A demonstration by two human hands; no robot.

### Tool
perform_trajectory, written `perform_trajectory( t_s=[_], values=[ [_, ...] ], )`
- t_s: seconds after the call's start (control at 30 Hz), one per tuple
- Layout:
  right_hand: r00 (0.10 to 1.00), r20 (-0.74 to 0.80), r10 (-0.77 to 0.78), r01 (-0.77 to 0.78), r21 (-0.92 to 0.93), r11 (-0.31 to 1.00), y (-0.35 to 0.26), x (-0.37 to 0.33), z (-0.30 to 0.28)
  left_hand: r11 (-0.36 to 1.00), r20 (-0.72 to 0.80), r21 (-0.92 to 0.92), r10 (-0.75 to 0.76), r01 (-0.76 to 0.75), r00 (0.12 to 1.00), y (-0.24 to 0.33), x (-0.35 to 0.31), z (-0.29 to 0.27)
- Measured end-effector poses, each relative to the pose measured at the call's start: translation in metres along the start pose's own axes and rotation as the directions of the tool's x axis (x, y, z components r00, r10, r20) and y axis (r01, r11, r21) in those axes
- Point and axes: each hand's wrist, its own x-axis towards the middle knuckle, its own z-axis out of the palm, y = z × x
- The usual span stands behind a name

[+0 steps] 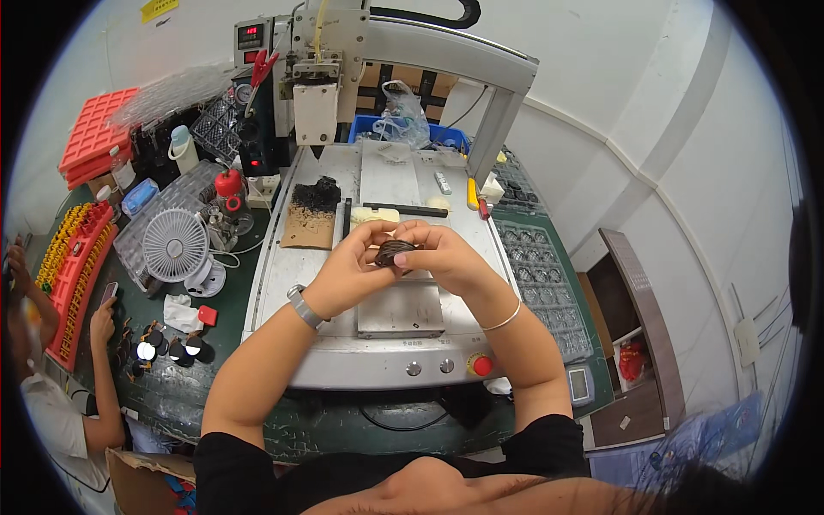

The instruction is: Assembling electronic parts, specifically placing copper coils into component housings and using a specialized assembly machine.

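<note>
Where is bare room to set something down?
Free: green tabletop between the black-and-white round parts and left forearm; silver metal machine bed just nearer than the brown cardboard. Crowded: above mid-bed, where left hand and right hand hold a dark round part; tabletop's right, under clear plastic trays.

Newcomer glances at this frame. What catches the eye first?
The left hand and right hand, dead centre, holding a small dark rounded part above the bed of the gantry machine. Then the red push button on its front panel, lower right of the hands, and the white desk fan left of the machine.
</note>
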Motion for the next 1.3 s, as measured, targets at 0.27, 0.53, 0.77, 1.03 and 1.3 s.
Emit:
perform_trajectory(
  t_s=[0.27, 0.53, 0.77, 1.03, 1.3],
  values=[
    [0.969, 0.019, -0.245, 0.244, -0.205, 0.948, 0.005, -0.006, 0.007, 0.996, -0.155, 0.003, 0.093, -0.093, 0.983, -0.008, 0.001, -0.001],
    [0.834, 0.032, -0.551, 0.493, -0.492, 0.718, -0.001, -0.005, 0.008, 0.95, -0.016, -0.301, 0.075, -0.077, 0.997, 0.002, -0.003, 0.0],
    [0.764, 0.212, -0.61, 0.578, -0.645, 0.499, -0.006, -0.009, 0.01, 0.978, 0.113, -0.203, 0.074, -0.05, 0.991, 0.009, -0.005, -0.003],
    [0.678, 0.37, -0.635, 0.557, -0.822, 0.116, -0.012, -0.014, 0.028, 0.979, -0.039, -0.015, 0.204, -0.204, 0.978, 0.004, -0.001, -0.004],
    [0.686, 0.36, -0.632, 0.458, -0.889, -0.01, -0.007, -0.012, 0.023, 0.976, -0.101, 0.051, 0.215, -0.21, 0.971, 0.005, -0.001, -0.001]
  ],
)
